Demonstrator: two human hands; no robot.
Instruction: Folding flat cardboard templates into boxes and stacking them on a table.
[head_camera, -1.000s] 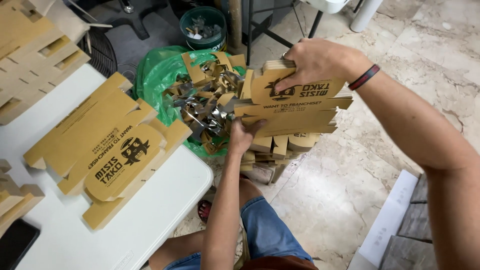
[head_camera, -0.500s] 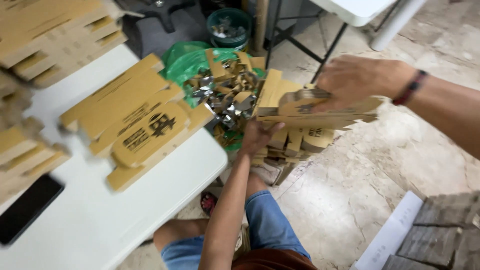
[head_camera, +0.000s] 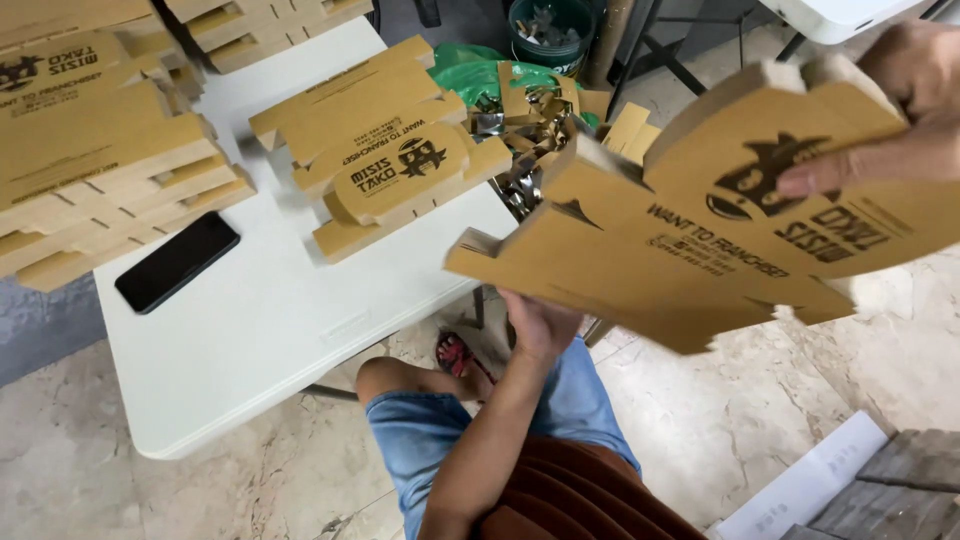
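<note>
Cardboard box blanks (head_camera: 700, 240) are gripped by both hands, left (head_camera: 540, 325) supporting underneath, right (head_camera: 890, 110) clamping on top

a white folding table (head_camera: 270, 330) with rounded corners stands on a floor (head_camera: 760, 420) of beige, veined stone tiles. a second white table (head_camera: 830, 15) on dark metal legs shows at the top right. beyond the tables the floor turns dark grey. grey wooden planks (head_camera: 900, 490) lie at the lower right. even, soft light, with faint shadows.
</note>
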